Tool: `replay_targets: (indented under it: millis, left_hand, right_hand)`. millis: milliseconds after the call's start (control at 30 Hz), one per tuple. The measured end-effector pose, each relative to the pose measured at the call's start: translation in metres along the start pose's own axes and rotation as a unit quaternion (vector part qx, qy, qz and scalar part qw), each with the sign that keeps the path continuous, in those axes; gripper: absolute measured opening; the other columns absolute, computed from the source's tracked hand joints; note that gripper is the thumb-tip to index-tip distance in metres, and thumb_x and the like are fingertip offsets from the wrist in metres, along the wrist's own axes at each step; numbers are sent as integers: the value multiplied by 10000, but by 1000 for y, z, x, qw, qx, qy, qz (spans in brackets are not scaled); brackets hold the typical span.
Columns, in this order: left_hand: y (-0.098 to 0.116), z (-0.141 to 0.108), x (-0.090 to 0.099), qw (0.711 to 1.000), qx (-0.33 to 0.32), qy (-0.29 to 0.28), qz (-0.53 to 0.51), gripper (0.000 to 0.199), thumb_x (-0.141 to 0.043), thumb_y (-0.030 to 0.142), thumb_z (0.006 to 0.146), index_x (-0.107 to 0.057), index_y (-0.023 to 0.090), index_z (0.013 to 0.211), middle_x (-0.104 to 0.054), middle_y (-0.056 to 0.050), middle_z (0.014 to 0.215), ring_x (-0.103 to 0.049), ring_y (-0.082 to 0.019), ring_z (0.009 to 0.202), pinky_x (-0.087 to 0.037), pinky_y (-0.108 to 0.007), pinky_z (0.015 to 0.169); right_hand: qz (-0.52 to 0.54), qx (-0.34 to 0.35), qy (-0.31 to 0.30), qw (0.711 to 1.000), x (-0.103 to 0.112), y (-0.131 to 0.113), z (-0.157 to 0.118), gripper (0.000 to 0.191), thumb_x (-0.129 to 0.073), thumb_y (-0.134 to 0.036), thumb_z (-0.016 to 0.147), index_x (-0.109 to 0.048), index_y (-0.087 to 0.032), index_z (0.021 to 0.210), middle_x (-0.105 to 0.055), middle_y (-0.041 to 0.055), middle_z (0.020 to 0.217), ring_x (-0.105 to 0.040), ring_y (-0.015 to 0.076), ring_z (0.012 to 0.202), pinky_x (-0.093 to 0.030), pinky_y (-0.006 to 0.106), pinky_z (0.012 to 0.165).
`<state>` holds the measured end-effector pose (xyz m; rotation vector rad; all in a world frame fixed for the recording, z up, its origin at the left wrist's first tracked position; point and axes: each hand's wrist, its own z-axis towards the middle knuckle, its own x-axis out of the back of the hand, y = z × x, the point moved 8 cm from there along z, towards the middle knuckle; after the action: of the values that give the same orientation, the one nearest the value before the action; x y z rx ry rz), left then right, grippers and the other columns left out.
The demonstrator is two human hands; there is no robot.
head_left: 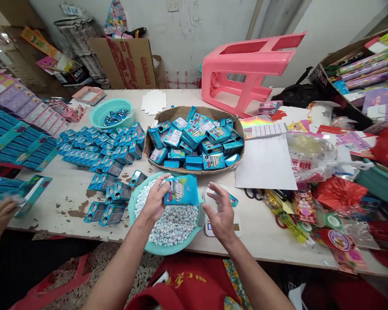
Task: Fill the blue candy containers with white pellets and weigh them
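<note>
Nearby, the right hand (222, 215) partly blocks 1 white scale (211, 231).

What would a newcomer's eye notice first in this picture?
Probably the pink plastic stool lying sideways at the back. Next, the brown cardboard tray heaped with small blue boxes in the centre. In front, the left hand holds a blue printed pack above a turquoise basin of pale pellets.

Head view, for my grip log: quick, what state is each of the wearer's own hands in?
Left hand: closed on a blue, printed, rectangular container.
Right hand: open, fingers loosely curled, holding nothing visible.
</note>
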<state>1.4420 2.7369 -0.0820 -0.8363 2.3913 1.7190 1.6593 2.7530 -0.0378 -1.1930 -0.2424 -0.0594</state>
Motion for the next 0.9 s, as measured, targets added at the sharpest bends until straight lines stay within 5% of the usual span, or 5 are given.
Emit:
replay_targets:
  millis: [233, 333, 467, 667, 900]
  left_hand:
    - [37, -57, -12, 905, -214, 140, 340, 479, -697, 304, 722, -512, 240, 1159, -569, -42, 1065, -546, -176, 1002, -412, -314, 905]
    - [23, -74, -33, 913, -189, 78, 352, 444, -648, 340, 767, -499, 236, 1172, -580, -51, 1053, -574, -176, 923, -452, -309, 833]
    - [11, -65, -9, 914, -178, 5, 364, 438, -506, 390, 869, -445, 228, 1271, -595, -84, 1103, -578, -208, 995, -452, -363, 883]
    - [-13, -5, 83, 732, -174, 98, 652, 503, -452, 502, 864, -523, 189, 1251, -524, -138, 1245, -425, -313, 1189, -316, -487, 1008]
    - [-35, 8, 66, 656, -141, 139, 728, 567, -486, 629, 793, -575, 185, 1134, -545, -156, 1061, -453, -343, 1055, -378, -442, 852]
  right_hand:
    - [-191, 142, -45, 970, -32, -38, -27, 844, -730, -335, 731, -275, -211, 1430, -396, 176, 1390, -364, 365, 1312, -367, 604, 1038]
    - [-204, 158, -59, 964, -48, -38, -44, 804, -671, -315, 771, -251, -207, 1448, -391, 176, 1412, -337, 373, 1335, -343, 621, 1040]
    - [-86, -22, -55, 995, -26, -7, -48, 612, -651, -325, 786, -431, -209, 1345, -571, 130, 1268, -549, 309, 1160, -471, 497, 962]
    - [54, -260, -21, 964, 23, 31, -67, 517, -738, -409, 693, -562, -177, 1120, -695, 59, 904, -666, 233, 792, -558, 360, 713]
    - [-7, -284, 102, 953, 67, 42, -78, 450, -772, -389, 649, -570, -190, 999, -690, 31, 857, -650, 204, 761, -542, 354, 717]
